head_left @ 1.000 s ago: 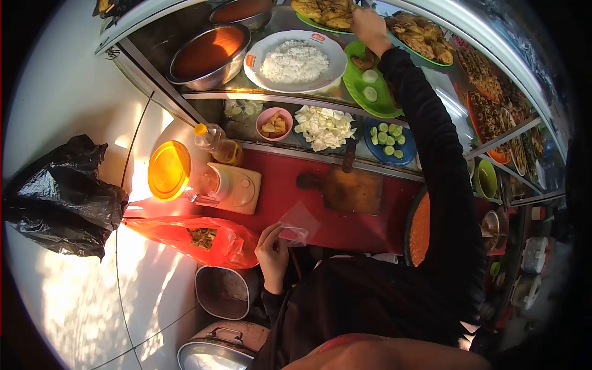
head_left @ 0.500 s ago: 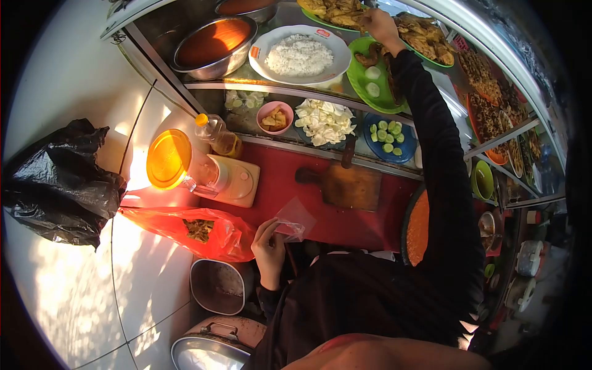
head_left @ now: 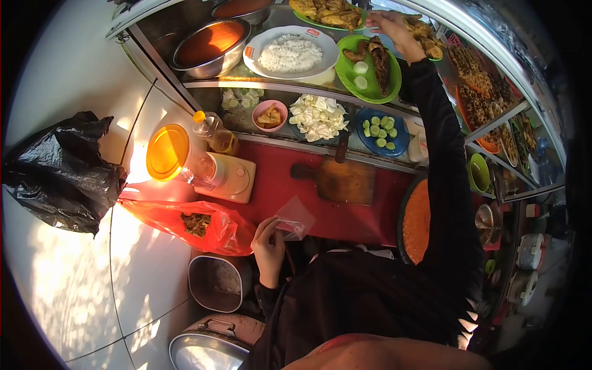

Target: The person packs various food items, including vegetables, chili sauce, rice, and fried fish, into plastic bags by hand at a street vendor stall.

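My left hand pinches a clear plastic bag by its edge, over the front of the red table. My right hand is stretched up into the display case, between a plate of fried chicken and another plate of fried pieces. Its fingers are apart and nothing shows between them. Just below it lies a green plate with cucumber slices and dark fried pieces. A white plate of rice is to its left.
A blender, an oil bottle and a red bag stand at the left. A cutting board lies on the table near a basin of orange sauce. The metal case frame crosses above them.
My right hand has opened and moved slightly down and to the right. The green plate now shows more fully. The view has shifted a little; my left hand still holds the bag.
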`<state>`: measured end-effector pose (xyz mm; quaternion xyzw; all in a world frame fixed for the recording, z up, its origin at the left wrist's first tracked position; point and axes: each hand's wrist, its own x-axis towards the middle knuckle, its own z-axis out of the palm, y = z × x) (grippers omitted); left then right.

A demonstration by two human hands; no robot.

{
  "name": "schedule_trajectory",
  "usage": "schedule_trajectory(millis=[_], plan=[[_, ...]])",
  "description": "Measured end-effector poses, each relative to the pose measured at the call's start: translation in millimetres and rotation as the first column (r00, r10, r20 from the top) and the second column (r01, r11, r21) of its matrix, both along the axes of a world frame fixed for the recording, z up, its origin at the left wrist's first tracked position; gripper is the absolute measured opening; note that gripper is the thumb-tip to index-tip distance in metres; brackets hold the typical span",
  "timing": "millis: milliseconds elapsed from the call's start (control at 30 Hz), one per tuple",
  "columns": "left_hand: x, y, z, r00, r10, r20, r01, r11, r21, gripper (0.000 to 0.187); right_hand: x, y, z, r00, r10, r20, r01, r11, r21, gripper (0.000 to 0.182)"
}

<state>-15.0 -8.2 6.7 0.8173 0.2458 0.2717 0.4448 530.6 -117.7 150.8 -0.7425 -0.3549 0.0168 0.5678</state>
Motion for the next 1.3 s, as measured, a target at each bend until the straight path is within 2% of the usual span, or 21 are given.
schedule_trajectory(millis=[200,300,400,467,533,567,600,667,733,767,900,933,967,1033,1067,1133,1167,1233,1267,1300], plan=[[-6.0,-9.9,-5.2,1.000,-0.022,0.016,0.022,1.000,-0.003,0.026,-63.0,-45.9,14.1,0.991,0.104,-0.084,-0.100,0.994,0.054,0.028],[-6.1,-17.0,-2.1,0.998,-0.052,0.019,0.052,0.999,0.015,0.026,-120.2,-71.4,28.7,0.956,0.234,-0.179,-0.216,0.970,0.112,0.019],[-4.4,-25.7,0.5,0.995,-0.094,0.012,0.094,0.995,0.019,0.026,-162.8,-103.8,30.5,0.931,0.288,-0.225,-0.265,0.956,0.127,0.021],[-3.1,-32.9,1.4,0.993,-0.122,-0.001,0.122,0.993,0.000,0.026,-202.5,-118.7,28.1,0.933,0.232,-0.275,-0.194,0.968,0.156,0.017],[-0.6,-41.7,3.3,0.989,-0.145,-0.008,0.145,0.989,-0.012,0.027,-242.0,-136.6,21.3,0.875,0.218,-0.433,-0.162,0.973,0.162,0.014],[0.2,-46.2,4.3,0.989,-0.149,-0.013,0.148,0.989,-0.025,0.027,-261.9,-146.5,10.6,0.863,0.252,-0.439,-0.209,0.967,0.143,0.012],[1.0,-49.9,4.5,0.986,-0.163,-0.020,0.163,0.986,-0.024,0.027,-282.8,-154.9,-6.9,0.848,0.287,-0.445,-0.257,0.958,0.127,0.011],[2.8,-56.1,3.6,0.981,-0.195,-0.019,0.195,0.981,-0.015,0.027,-334.3,-165.8,-58.6,0.791,0.287,-0.540,-0.248,0.958,0.146,0.011],[8.0,-61.9,0.9,0.976,-0.216,0.000,0.216,0.976,-0.012,0.027,-391.5,-169.5,-125.8,0.737,0.229,-0.636,-0.163,0.973,0.162,0.012],[10.4,-64.9,0.6,0.974,-0.227,0.017,0.227,0.974,-0.010,0.027,-415.1,-172.3,-151.8,0.676,0.158,-0.720,-0.137,0.987,0.088,0.012],[20.0,-74.1,12.2,0.959,-0.280,-0.044,0.279,0.960,-0.015,0.027,-478.5,-203.1,-292.5,0.579,-0.074,-0.812,0.006,0.996,-0.087,0.013],[23.4,-75.8,13.8,0.951,-0.305,-0.044,0.305,0.952,-0.005,0.027,-486.6,-216.7,-316.7,0.525,-0.158,-0.836,0.037,0.986,-0.164,0.013],[26.4,-78.0,14.4,0.943,-0.331,-0.042,0.331,0.944,0.003,0.027,-489.0,-229.2,-329.9,0.513,-0.162,-0.843,0.044,0.986,-0.162,0.013],[33.1,-80.0,11.3,0.933,-0.358,-0.024,0.359,0.933,0.027,0.028,-487.6,-256.4,-352.0,0.142,-0.377,-0.915,0.089,0.926,-0.368,0.021],[35.2,-80.9,10.1,0.927,-0.376,0.003,0.375,0.925,0.054,0.028,-491.5,-272.4,-368.8,0.132,-0.379,-0.916,0.094,0.925,-0.369,0.021],[37.5,-83.9,10.3,0.920,-0.391,-0.004,0.391,0.920,0.031,0.028,-497.0,-309.9,-413.8,0.175,-0.602,-0.779,0.243,0.793,-0.559,0.022],[38.8,-85.0,10.7,0.916,-0.400,-0.006,0.400,0.916,0.012,0.028,-501.1,-330.0,-438.3,0.173,-0.604,-0.778,0.244,0.792,-0.560,0.022],[39.8,-87.8,12.1,0.915,-0.404,-0.003,0.404,0.915,0.006,0.028,-519.9,-374.1,-491.4,0.046,-0.541,-0.840,0.456,0.759,-0.465,0.021],[38.6,-88.9,12.0,0.914,-0.407,0.002,0.407,0.914,0.002,0.028,-532.0,-401.2,-524.9,0.041,-0.543,-0.839,0.452,0.759,-0.469,0.021],[37.3,-89.0,10.4,0.914,-0.405,-0.002,0.405,0.914,-0.001,0.028,-543.1,-427.3,-557.6,0.178,-0.518,-0.837,0.534,0.765,-0.360,0.023]])
